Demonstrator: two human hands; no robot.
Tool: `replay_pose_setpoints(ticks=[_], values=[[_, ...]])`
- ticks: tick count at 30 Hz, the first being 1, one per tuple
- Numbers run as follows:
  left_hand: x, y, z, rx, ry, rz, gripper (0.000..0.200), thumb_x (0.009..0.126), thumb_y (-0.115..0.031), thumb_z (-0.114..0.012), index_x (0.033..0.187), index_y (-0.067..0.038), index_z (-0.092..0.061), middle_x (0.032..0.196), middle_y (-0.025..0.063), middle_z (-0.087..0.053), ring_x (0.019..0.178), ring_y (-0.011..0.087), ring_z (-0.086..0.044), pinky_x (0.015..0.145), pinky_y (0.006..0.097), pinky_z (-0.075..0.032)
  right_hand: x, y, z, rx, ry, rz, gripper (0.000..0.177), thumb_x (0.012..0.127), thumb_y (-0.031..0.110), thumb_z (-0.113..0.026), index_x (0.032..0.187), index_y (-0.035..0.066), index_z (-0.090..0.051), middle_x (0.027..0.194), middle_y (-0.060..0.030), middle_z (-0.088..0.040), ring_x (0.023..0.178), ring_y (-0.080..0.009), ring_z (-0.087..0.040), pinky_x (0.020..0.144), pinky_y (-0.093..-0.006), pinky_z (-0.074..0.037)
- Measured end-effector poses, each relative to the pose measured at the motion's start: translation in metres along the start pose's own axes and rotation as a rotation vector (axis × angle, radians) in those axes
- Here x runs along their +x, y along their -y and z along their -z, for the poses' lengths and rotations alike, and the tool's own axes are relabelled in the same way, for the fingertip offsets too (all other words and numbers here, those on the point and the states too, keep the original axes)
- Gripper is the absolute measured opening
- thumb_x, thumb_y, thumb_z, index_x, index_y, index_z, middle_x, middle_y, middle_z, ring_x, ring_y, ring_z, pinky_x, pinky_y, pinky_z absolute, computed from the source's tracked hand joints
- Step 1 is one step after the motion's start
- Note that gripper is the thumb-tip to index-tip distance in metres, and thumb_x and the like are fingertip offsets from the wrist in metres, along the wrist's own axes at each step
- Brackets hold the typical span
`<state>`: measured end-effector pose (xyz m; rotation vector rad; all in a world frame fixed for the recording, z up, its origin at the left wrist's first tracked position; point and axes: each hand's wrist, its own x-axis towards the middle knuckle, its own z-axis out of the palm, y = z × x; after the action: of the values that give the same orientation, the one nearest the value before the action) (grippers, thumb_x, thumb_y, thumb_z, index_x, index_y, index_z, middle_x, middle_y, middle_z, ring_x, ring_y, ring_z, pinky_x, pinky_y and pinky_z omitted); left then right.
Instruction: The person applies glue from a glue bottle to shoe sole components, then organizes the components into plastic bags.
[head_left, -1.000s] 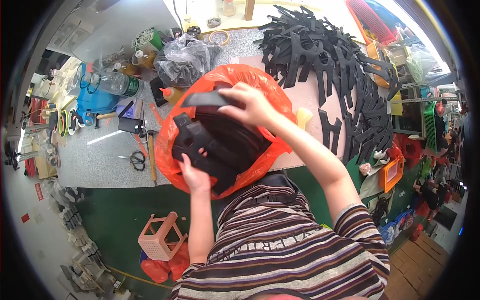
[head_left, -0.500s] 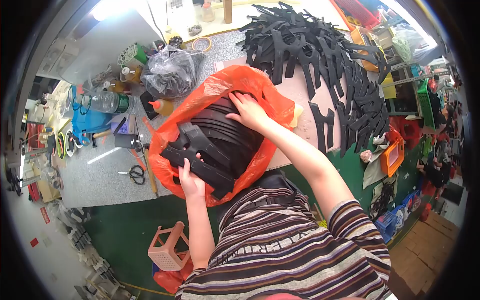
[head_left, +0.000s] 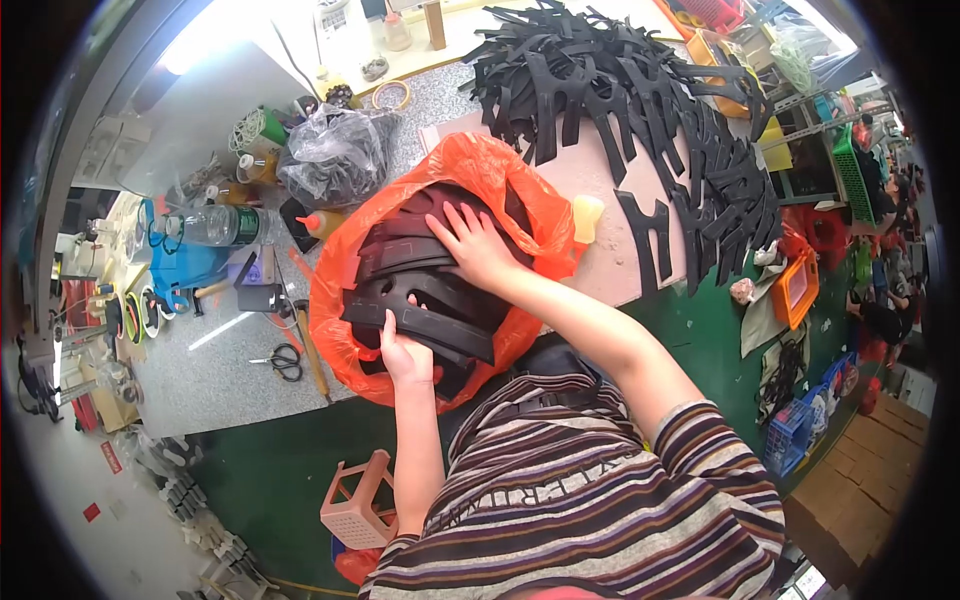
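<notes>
An orange-red plastic bag point(head_left: 345, 250) stands open at the bench edge, filled with black cut-out pieces point(head_left: 405, 255) of flat, flexible-looking material. My left hand point(head_left: 408, 357) grips a curved black piece point(head_left: 445, 330) at the near side of the bag, thumb in front and the other fingers mostly hidden behind it. Fingers spread, my right hand point(head_left: 475, 248) lies on the pieces further back in the bag. Whether these pieces are loose or stacked beneath my right palm is hidden.
A large heap of black branched pieces point(head_left: 620, 90) covers the bench's far right. Scissors point(head_left: 285, 362), a wooden-handled tool point(head_left: 312, 355), a clear bottle point(head_left: 215, 226) and a grey plastic bag point(head_left: 335, 155) lie to the left. A pink stool point(head_left: 358, 500) stands on the floor.
The black piece in my left hand has turned from lying broad side up to a bowed, more edge-on position. My right hand has shifted slightly left and nearer, over the pieces.
</notes>
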<state>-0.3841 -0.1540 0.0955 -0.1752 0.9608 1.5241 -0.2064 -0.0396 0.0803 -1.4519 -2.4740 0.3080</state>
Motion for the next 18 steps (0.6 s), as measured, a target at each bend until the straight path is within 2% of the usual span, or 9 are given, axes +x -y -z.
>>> replay_pose_setpoints(ticks=[4, 6, 8, 9, 12, 13, 14, 16, 18], values=[[-0.015, -0.009, 0.006, 0.107, -0.031, -0.033, 0.034, 0.103, -0.021, -0.049, 0.130, 0.000, -0.048, 0.124, 0.0169, -0.059, 0.115, 0.0257, -0.060, 0.104, 0.0424, -0.046, 0.010, -0.032, -0.015, 0.198, 0.040, 0.060, 0.089, 0.071, 0.026, -0.080, 0.148, 0.010, -0.038, 0.144, -0.0212, -0.048, 0.124, -0.0376, -0.054, 0.097, -0.0466, -0.048], [-0.013, -0.010, 0.016, 0.097, -0.008, -0.010, 0.034, 0.103, -0.021, -0.048, 0.131, -0.001, -0.049, 0.125, 0.0159, -0.059, 0.115, 0.0255, -0.060, 0.104, 0.0422, -0.046, 0.016, -0.040, -0.007, 0.159, -0.066, 0.181, 0.073, 0.070, 0.027, -0.077, 0.134, 0.000, -0.052, 0.113, -0.0177, -0.068, 0.091, -0.0316, -0.069, 0.077, -0.0415, -0.054], [-0.013, -0.008, 0.013, 0.130, 0.025, -0.041, 0.039, 0.102, -0.026, -0.051, 0.134, -0.003, -0.047, 0.128, 0.0147, -0.057, 0.118, 0.0261, -0.057, 0.106, 0.0429, -0.044, 0.024, -0.029, 0.027, 0.149, 0.114, 0.080, 0.065, 0.074, 0.023, -0.076, 0.131, 0.004, -0.055, 0.104, -0.0159, -0.070, 0.090, -0.0306, -0.069, 0.079, -0.0419, -0.054], [-0.015, -0.006, 0.013, 0.147, 0.034, -0.056, 0.042, 0.102, -0.029, -0.052, 0.135, -0.003, -0.047, 0.130, 0.0141, -0.056, 0.120, 0.0264, -0.056, 0.107, 0.0433, -0.043, 0.023, -0.020, 0.041, 0.137, 0.021, 0.107, 0.054, 0.076, 0.017, -0.070, 0.125, 0.000, -0.057, 0.093, -0.0154, -0.070, 0.082, -0.0290, -0.069, 0.068, -0.0394, -0.056], [-0.010, 0.002, 0.006, 0.045, 0.148, -0.005, 0.046, 0.101, -0.032, -0.055, 0.140, -0.010, -0.043, 0.134, 0.0082, -0.052, 0.122, 0.0253, -0.053, 0.107, 0.0463, -0.041, 0.008, 0.027, 0.058, 0.113, 0.070, 0.039, 0.048, 0.078, 0.013, -0.063, 0.123, -0.004, -0.057, 0.096, -0.0164, -0.070, 0.080, -0.0280, -0.069, 0.062, -0.0366, -0.056], [-0.005, 0.008, 0.004, 0.049, 0.282, -0.035, 0.053, 0.099, -0.038, -0.058, 0.141, -0.010, -0.042, 0.136, 0.0064, -0.051, 0.123, 0.0246, -0.051, 0.109, 0.0448, -0.039, -0.004, 0.046, 0.052, 0.037, 0.035, 0.102, 0.048, 0.079, 0.013, -0.061, 0.123, -0.004, -0.057, 0.100, -0.0177, -0.069, 0.081, -0.0275, -0.068, 0.060, -0.0351, -0.056], [-0.001, 0.015, 0.004, 0.054, 0.283, -0.092, 0.052, 0.099, -0.032, -0.061, 0.141, -0.009, -0.042, 0.136, 0.0054, -0.052, 0.124, 0.0225, -0.051, 0.108, 0.0411, -0.040, -0.019, 0.065, 0.042, -0.042, -0.001, 0.164, 0.048, 0.079, 0.013, -0.058, 0.123, -0.005, -0.056, 0.104, -0.0190, -0.068, 0.082, -0.0270, -0.068, 0.058, -0.0336, -0.056], [0.001, 0.015, -0.016, 0.227, 0.140, -0.261, 0.047, 0.096, -0.019, -0.065, 0.137, -0.006, -0.046, 0.132, 0.0061, -0.055, 0.120, 0.0211, -0.054, 0.105, 0.0372, -0.043, -0.035, 0.090, 0.024, -0.210, -0.090, 0.224, 0.053, 0.082, 0.017, -0.061, 0.129, -0.004, -0.054, 0.120, -0.0219, -0.064, 0.101, -0.0330, -0.065, 0.075, -0.0370, -0.056], [0.019, 0.004, -0.011, 0.293, -0.047, -0.189, 0.037, 0.091, -0.006, -0.068, 0.125, -0.001, -0.056, 0.123, 0.0083, -0.062, 0.110, 0.0203, -0.061, 0.096, 0.0338, -0.049, -0.031, 0.088, 0.043, 0.212, -0.138, 0.159, 0.043, 0.083, 0.019, -0.067, 0.120, -0.002, -0.062, 0.114, -0.0200, -0.066, 0.105, -0.0338, -0.064, 0.082, -0.0391, -0.054]])
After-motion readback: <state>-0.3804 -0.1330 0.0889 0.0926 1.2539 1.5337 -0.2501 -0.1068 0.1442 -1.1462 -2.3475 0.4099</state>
